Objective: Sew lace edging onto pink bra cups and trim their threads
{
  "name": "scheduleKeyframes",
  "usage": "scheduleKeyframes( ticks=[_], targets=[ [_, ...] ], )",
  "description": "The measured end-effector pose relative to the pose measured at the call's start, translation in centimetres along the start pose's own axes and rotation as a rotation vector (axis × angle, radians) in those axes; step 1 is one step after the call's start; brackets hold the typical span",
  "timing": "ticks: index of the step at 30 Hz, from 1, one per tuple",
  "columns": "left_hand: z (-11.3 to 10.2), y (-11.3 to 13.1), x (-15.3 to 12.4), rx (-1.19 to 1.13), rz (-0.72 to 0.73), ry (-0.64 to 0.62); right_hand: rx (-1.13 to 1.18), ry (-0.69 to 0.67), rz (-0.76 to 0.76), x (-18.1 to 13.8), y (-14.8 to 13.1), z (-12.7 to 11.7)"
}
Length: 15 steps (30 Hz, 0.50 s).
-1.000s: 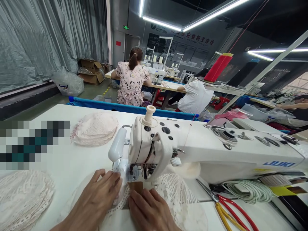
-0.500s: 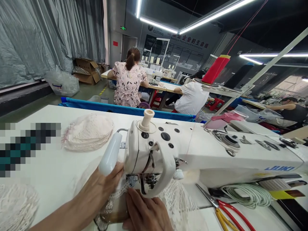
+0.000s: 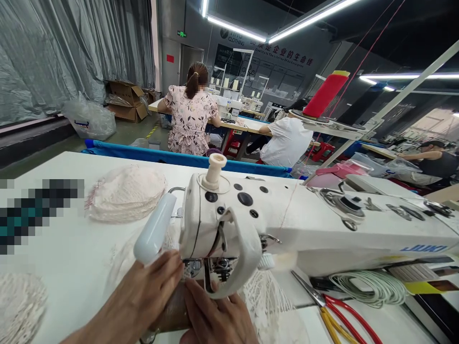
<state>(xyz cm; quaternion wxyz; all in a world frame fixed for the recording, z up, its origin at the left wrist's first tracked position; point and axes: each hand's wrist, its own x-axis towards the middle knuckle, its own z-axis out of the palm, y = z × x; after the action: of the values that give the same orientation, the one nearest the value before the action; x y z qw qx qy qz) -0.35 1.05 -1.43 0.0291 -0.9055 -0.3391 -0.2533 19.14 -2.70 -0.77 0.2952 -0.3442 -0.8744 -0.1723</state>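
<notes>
A white sewing machine (image 3: 229, 229) stands in front of me, with white lace fabric (image 3: 267, 296) under its head and out to both sides. My left hand (image 3: 154, 282) is just left of the needle area, below the pale blue lamp-like cover (image 3: 154, 231), its fingers closed together on the lace. Close by, my right hand (image 3: 218, 313) has bent fingers pressed on the lace edge in front of the presser foot, partly behind the white curved guard (image 3: 247, 258). The needle itself is hidden, and the fingertips are only partly visible.
Lace stacks lie on the table at back left (image 3: 127, 193) and front left (image 3: 21, 306). Right of the hands are red-and-yellow-handled scissors (image 3: 337, 310) and a coiled pale cord (image 3: 373, 289). A red thread cone (image 3: 326, 95) stands behind. Co-workers sit beyond the blue cloth trough (image 3: 186, 160).
My left hand has shifted slightly left and nearer to me, its fingers now more bunched. My right hand stays almost in place on the lace. The view has tilted slightly.
</notes>
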Motion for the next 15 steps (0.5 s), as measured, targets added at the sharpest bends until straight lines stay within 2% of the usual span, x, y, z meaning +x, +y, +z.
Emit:
scheduleKeyframes(
  ticks=[5,10,15],
  targets=[
    [0.4,1.6,-0.9,-0.009,0.068,0.119,0.021,-0.015,-0.005,-0.3,0.0,-0.2],
    [0.3,1.7,-0.6,-0.026,0.062,0.174,0.010,-0.022,-0.001,-0.1,0.2,-0.3],
    [0.3,1.8,-0.3,0.007,0.060,0.240,0.004,0.028,0.007,0.3,0.1,-0.3]
  ],
)
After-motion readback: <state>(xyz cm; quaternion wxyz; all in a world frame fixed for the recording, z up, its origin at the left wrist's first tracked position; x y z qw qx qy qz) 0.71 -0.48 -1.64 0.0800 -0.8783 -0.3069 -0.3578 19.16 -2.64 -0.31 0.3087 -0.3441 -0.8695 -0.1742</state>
